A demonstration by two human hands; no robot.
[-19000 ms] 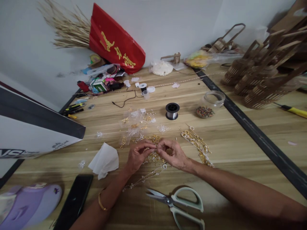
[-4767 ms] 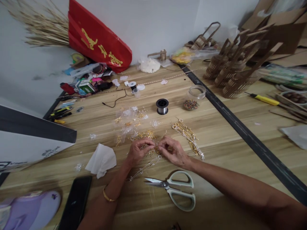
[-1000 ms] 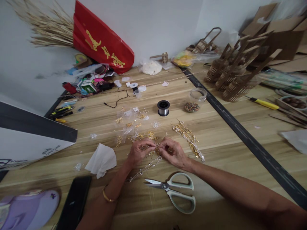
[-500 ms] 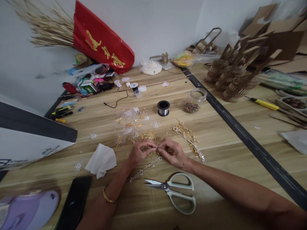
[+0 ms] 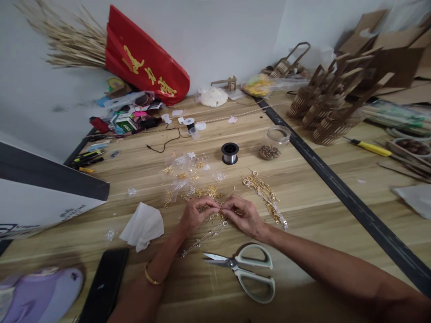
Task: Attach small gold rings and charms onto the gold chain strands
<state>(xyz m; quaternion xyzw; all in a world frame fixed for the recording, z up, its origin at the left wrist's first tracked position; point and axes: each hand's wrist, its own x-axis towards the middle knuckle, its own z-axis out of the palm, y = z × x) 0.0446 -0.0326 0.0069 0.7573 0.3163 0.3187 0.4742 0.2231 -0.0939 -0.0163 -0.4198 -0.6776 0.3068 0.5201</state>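
Note:
My left hand [image 5: 196, 215] and my right hand [image 5: 241, 214] meet fingertip to fingertip over the wooden table [image 5: 313, 197]. Both pinch a small gold piece at the top of a beaded chain [image 5: 202, 239], which trails toward me under my left wrist. A scatter of gold findings [image 5: 202, 193] lies just beyond my fingers. A row of finished gold chains [image 5: 266, 194] lies to the right of my right hand. Pale green scissors [image 5: 247, 271] rest partly open near my right forearm.
A wire spool [image 5: 230, 153] and a glass jar of coloured beads [image 5: 273, 142] stand farther back. A crumpled tissue [image 5: 143, 225] and a black phone [image 5: 103, 287] lie left. Wooden baskets [image 5: 332, 114] crowd the right rear; a red bag [image 5: 144, 67] leans on the wall.
My hands have stayed pinched together at the same spot, with only slight finger shifts. The view has drifted a little.

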